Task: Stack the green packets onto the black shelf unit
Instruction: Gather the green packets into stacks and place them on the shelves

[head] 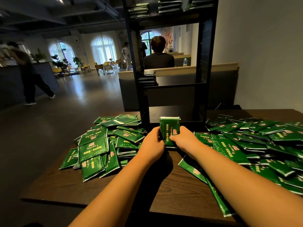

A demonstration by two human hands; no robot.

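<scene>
**Squaring a bundle of packets in front of the shelf**

A small bundle of green packets (169, 128) is held upright between both hands, just in front of the black shelf unit (205, 63). The left hand (153, 141) is curled round its left edge and the right hand (183, 138) round its right edge. Whether its lower end touches the counter (147, 185) cannot be told.

Several stacks (169, 5) are seen on the top shelf, and a single stack (147, 78) sits at the left of the middle shelf. Two large loose heaps lie on the counter, the left heap (101, 145) beside the unit's foot and the right heap (262, 141) spread out to the far edge. The task is judged to be partly done, with most of the packets yet to be stacked.

The counter is of dark wood grain, and the shelf unit stands on its far side. Beyond it an open hall is seen, with arched windows (103, 48) and yellow chairs (85, 68). A seated person (159, 54) and a plastic bottle (185, 61) are visible through the frame, and another person (27, 71) is seen at the left.
</scene>
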